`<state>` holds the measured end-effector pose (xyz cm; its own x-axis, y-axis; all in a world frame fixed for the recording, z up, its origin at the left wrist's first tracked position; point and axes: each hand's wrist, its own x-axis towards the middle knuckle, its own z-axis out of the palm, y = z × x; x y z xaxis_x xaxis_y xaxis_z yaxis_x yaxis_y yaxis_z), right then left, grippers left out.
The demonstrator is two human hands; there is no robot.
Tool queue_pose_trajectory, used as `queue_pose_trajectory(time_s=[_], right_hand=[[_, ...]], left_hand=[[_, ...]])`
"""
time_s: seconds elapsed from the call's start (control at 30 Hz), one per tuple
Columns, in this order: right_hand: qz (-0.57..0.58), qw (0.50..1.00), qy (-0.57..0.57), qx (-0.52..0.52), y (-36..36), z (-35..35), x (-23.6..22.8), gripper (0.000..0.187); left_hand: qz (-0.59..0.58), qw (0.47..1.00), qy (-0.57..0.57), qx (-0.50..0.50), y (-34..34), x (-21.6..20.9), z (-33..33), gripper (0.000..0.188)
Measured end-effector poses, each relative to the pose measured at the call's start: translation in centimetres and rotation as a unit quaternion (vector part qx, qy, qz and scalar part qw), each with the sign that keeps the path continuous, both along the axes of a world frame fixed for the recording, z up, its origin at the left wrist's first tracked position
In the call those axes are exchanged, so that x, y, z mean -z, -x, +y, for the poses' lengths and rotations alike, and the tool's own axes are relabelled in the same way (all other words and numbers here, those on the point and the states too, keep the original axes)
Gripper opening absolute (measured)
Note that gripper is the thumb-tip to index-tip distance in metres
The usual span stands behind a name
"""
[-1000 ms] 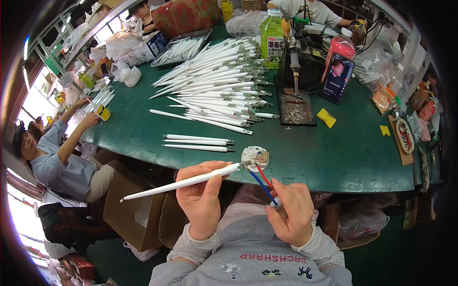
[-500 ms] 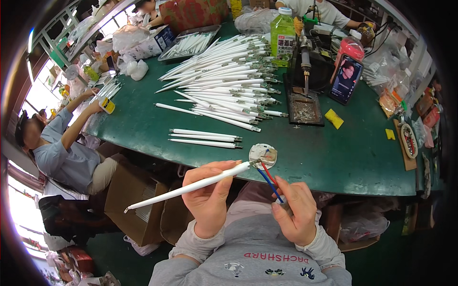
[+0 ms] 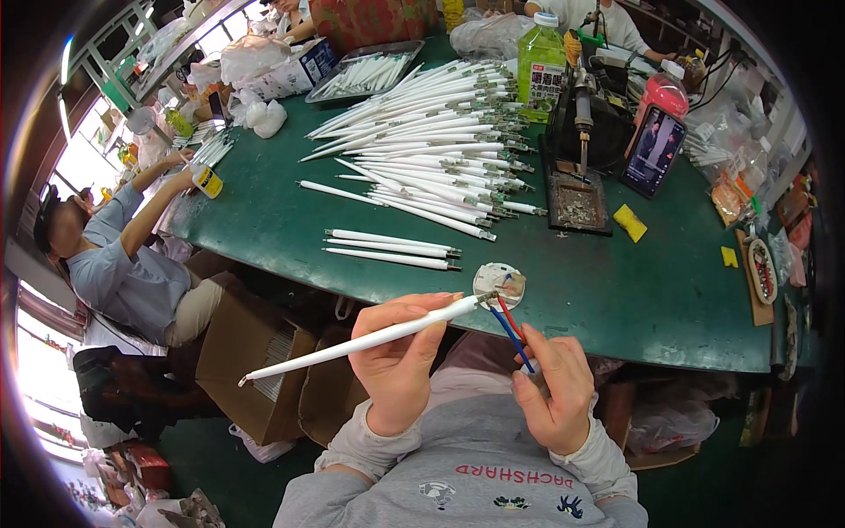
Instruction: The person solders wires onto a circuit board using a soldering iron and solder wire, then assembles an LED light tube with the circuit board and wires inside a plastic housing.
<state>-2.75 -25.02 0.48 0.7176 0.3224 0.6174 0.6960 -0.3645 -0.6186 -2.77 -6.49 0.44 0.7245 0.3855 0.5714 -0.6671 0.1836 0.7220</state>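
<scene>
My left hand grips a long white tapered stick between thumb and fingers. Its thin end slants down to the left, and a small circuit board sticks out of the thick end. In my right hand is a tool with a red and a blue prong, pinched in the fingers near a pale part. The prongs' tips meet at the circuit board; whether both touch it I cannot tell. Just beyond lies a round white dish with small bits on it.
Several similar sticks lie in a short row, with a large pile behind. A soldering iron in its stand, a phone, a green bottle and a yellow sponge stand or lie rightward. A co-worker sits at left.
The view has shifted slightly, so the table's things appear a little farther right. Both hands keep their hold, and the prongs stay at the stick's board end. The phone's picture has changed.
</scene>
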Motion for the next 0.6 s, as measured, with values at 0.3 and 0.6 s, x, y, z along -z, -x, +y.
queue_pose_trajectory(time_s=[0.3, 0.6], right_hand=[[0.004, 1.000, 0.004, 0.001, 0.10, 0.06, 0.00, 0.053], [-0.013, 1.000, 0.007, 0.019, 0.08, -0.17, 0.18, 0.052]], left_hand=[[0.004, 1.000, 0.001, -0.001, 0.08, 0.16, 0.12, 0.022], [0.021, 1.000, 0.014, -0.001, -0.05, 0.51, -0.14, 0.023]])
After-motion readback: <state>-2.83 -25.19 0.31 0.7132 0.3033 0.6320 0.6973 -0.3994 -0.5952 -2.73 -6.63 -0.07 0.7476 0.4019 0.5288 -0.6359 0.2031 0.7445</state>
